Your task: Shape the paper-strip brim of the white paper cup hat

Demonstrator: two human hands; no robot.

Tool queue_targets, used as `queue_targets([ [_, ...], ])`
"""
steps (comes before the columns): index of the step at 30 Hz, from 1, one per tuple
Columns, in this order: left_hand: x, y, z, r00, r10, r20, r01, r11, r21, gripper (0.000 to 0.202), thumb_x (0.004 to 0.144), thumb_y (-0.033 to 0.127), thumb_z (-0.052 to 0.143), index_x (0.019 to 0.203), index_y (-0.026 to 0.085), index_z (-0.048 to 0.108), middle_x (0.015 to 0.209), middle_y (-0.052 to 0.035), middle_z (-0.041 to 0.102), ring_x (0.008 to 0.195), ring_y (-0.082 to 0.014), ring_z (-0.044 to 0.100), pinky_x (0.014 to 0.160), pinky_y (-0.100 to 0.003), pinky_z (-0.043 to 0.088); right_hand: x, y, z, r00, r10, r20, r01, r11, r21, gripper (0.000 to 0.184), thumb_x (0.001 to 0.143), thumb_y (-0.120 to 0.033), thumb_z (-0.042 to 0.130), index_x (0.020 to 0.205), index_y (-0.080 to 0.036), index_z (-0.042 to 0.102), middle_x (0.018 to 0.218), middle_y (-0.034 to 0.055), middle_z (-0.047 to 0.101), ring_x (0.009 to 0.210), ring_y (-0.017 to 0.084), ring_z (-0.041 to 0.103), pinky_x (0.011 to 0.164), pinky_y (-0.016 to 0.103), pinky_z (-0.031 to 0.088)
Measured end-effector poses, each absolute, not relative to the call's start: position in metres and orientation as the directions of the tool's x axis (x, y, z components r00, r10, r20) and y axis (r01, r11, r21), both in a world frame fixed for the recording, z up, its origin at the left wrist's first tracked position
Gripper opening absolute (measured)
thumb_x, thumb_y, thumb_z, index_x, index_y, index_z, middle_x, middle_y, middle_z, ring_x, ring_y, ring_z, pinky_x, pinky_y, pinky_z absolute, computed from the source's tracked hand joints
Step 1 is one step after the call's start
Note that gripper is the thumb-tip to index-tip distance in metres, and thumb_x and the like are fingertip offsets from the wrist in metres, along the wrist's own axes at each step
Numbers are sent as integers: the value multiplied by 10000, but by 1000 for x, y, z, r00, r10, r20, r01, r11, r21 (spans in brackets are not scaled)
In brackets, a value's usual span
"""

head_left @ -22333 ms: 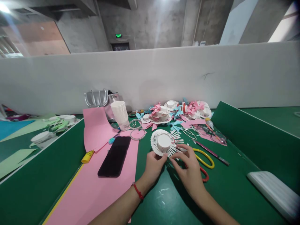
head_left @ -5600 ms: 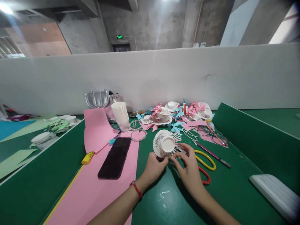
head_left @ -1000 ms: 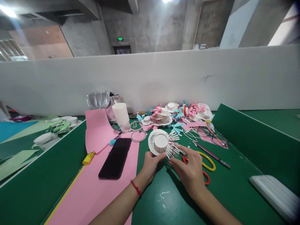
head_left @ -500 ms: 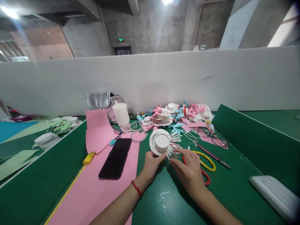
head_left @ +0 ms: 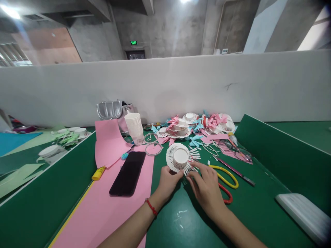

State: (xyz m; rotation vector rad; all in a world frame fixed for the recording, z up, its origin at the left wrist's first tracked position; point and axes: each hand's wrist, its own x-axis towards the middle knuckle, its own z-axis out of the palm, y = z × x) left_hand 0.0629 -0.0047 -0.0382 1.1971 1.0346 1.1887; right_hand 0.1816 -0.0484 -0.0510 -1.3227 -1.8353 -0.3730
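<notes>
Fingers tucked away, blades covered, several things cropped.
The left hand [head_left: 168,181] had most of its fingers curled out of sight below the white cut cup [head_left: 181,156]; whether the right hand [head_left: 206,184] pinched its strips or only touched them could not be told. That hand also hid most of the scissors [head_left: 235,186] ahead of the handles. Both forearms [head_left: 129,225] and the pink sheet [head_left: 108,213] ran off the bottom edge, the white ridged block [head_left: 303,213] off the right. Marks on the yellow tube [head_left: 98,173] were too small to read.
</notes>
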Motion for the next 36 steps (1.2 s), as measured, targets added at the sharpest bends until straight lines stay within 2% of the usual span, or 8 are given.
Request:
queue_targets([
  [5,64,-8,-36,137,988,70,-6,-70,998,99,564,137,617,642,81,635,628,-39,637,544,-115,516,526,-204,401,183,-49,-52,-69,711,700,891,359,-277,104,794,-133,438,800,-178,531,1042,118,511,969,243,465,758,391,366],
  [10,64,-10,-36,172,984,53,-2,-54,999,88,559,134,601,626,77,613,583,-29,606,513,-103,486,499,-197,385,188,-46,-54,40,775,630,816,339,-468,96,786,-163,443,750,-182,529,985,112,488,927,243,477,731,392,399],
  [13,64,-10,-37,201,979,24,-42,-16,999,92,545,131,600,623,82,609,589,-19,601,513,-97,486,498,-192,384,190,-44,-53,94,814,573,704,352,-616,88,772,-190,461,716,-191,529,940,95,469,922,232,480,747,384,417],
  [16,64,-10,-36,217,976,-14,-91,34,995,97,534,128,609,621,84,606,607,-18,608,528,-95,497,514,-191,394,192,-42,-51,159,866,475,591,302,-748,83,741,-227,507,681,-192,553,940,83,454,935,229,481,754,359,428],
  [21,64,-10,-34,226,973,-39,-149,74,986,220,508,131,651,721,76,631,699,-46,647,609,-124,538,585,-214,422,194,-40,-53,209,933,294,303,224,-926,138,690,-306,561,631,-184,584,883,68,472,831,206,533,634,290,463],
  [25,63,-11,-34,268,962,-49,-135,88,987,190,525,180,670,684,80,638,672,-43,638,575,-112,519,529,-197,399,194,-39,-53,248,937,246,203,198,-959,176,652,-344,595,604,-175,599,838,60,492,762,195,546,592,279,459],
  [31,59,-10,-39,275,961,-35,-104,66,992,214,554,230,677,704,81,649,609,-26,622,533,-102,494,481,-189,371,195,-41,-50,270,918,291,281,214,-935,148,670,-313,591,615,-178,612,915,77,486,831,210,530,605,283,452],
  [36,58,-8,-40,338,941,-10,-133,58,989,319,551,242,688,830,90,658,781,-70,661,663,-155,551,559,-216,415,195,-41,-50,266,910,319,348,217,-912,117,688,-283,574,630,-185,602,931,76,487,859,212,514,635,290,429],
])
